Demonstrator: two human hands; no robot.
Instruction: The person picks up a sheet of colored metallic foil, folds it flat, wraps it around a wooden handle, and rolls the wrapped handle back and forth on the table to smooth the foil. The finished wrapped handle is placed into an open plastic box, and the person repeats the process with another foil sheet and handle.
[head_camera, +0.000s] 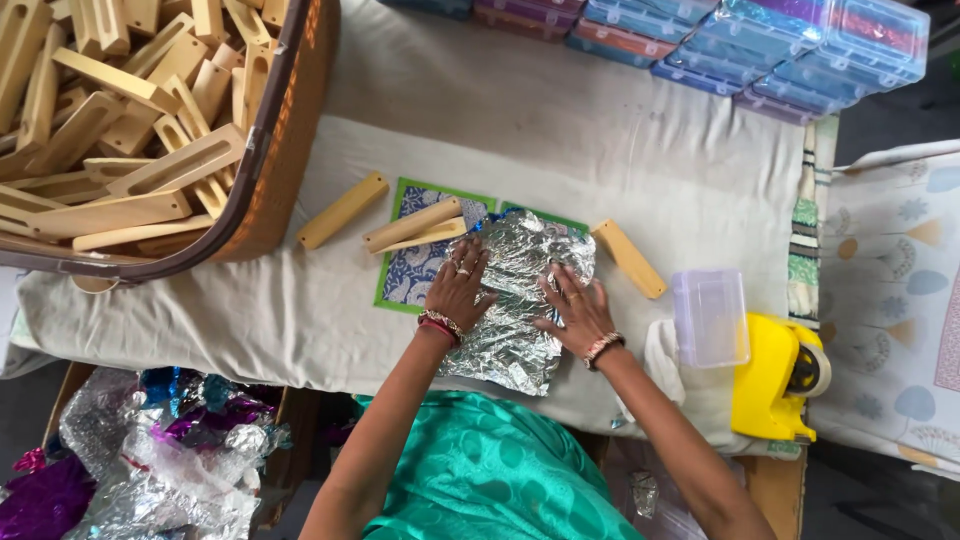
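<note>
Cloth-covered table (620, 150), crinkled silver foil sheet (515, 300) under both flat hands.

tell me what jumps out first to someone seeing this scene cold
The crinkled silver foil at the middle of the cloth-covered table, pressed flat by the left hand and right hand. Next, the big basket heaped with wooden blocks at top left, and the yellow tape dispenser at right.
</note>
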